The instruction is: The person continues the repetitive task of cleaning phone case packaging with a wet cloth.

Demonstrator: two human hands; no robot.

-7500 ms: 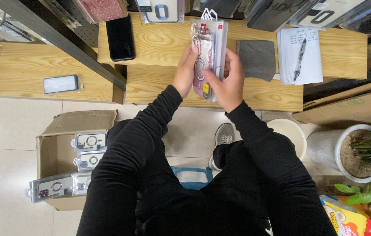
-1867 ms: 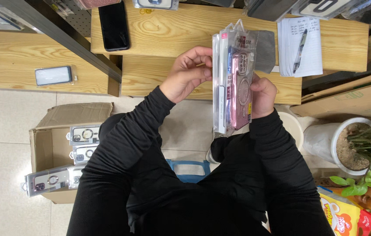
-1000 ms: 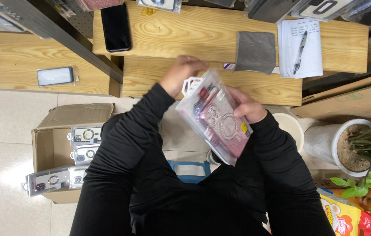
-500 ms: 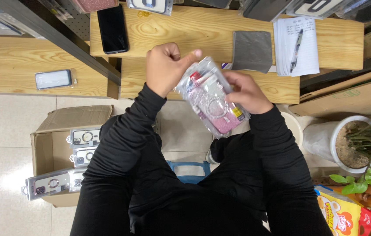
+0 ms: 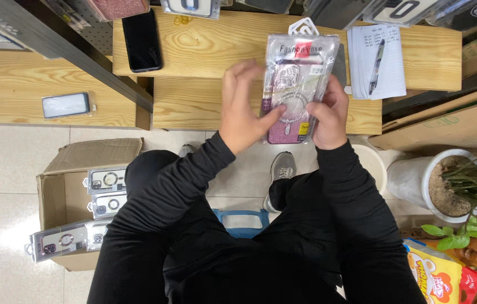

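Observation:
I hold a stack of clear-packaged phone cases point(image 5: 296, 84) upright in front of me, the front one pink and purple with a ring on its back. My right hand point(image 5: 328, 115) grips the stack's lower right edge. My left hand point(image 5: 244, 107) touches the left side with thumb and fingertips, the other fingers spread. Both arms are in black sleeves.
A cardboard box point(image 5: 61, 194) with several packaged cases stands on the floor at my left. The stepped wooden counter point(image 5: 205, 50) holds a black phone point(image 5: 142, 39), a packaged phone case point(image 5: 65, 104) and a notepad with a pen point(image 5: 376, 59). A potted plant point(image 5: 452, 186) stands at right.
The stack has been turned from tilted low near my chest to upright and raised over the counter. My left hand has opened from a fist onto its left side.

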